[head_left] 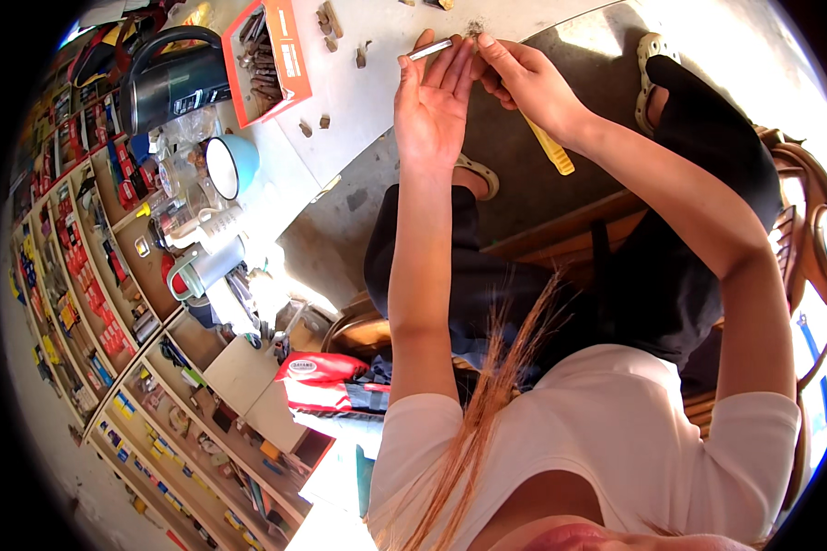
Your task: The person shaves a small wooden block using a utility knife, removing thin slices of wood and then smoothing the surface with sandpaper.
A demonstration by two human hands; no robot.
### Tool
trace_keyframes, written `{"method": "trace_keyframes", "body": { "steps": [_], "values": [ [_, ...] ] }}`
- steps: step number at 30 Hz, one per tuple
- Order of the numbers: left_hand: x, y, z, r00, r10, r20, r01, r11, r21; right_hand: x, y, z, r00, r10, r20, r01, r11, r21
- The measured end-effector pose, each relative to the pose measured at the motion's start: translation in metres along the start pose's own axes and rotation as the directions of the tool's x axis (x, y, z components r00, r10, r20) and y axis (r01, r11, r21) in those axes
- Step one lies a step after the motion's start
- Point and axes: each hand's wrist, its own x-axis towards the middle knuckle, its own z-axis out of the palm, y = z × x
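Observation:
My left hand is turned palm up at the table's edge, its thumb and index finger closed on a narrow silvery strip. The other fingers stretch toward my right hand. My right hand is closed, with its thumb and fingertips near the left fingertips. From beneath it sticks out a slim yellow handle, like that of a utility knife; its other end is hidden by the hand. Dark crumbs lie beside the fingertips. What the right fingertips pinch, if anything, is too small to tell.
An orange box of brown stick-like pieces stands on the white table, with loose brown pieces beside it. A black kettle, a pale blue bowl and a jug stand left. Stocked shelves line the left side.

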Motion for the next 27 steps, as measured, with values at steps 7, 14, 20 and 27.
{"method": "trace_keyframes", "body": {
  "steps": [7, 14, 20, 27],
  "values": [
    [-0.014, 0.001, 0.0, 0.998, -0.013, -0.056, 0.013, 1.0, -0.007, -0.008, -0.012, 0.007, 0.993, -0.05, 0.11, 0.055, 0.998, -0.037],
    [-0.018, 0.005, 0.001, 0.994, 0.081, 0.072, -0.077, 0.996, -0.051, -0.014, -0.015, 0.011, 0.962, -0.223, 0.161, 0.244, 0.961, -0.13],
    [-0.019, 0.004, -0.006, 0.988, 0.104, 0.115, -0.094, 0.991, -0.095, -0.016, -0.019, 0.011, 0.912, -0.343, 0.226, 0.383, 0.908, -0.17],
    [-0.021, 0.006, -0.006, 0.985, 0.104, 0.138, -0.098, 0.994, -0.045, -0.018, -0.02, 0.009, 0.913, -0.338, 0.228, 0.382, 0.905, -0.189]
  ]
}}
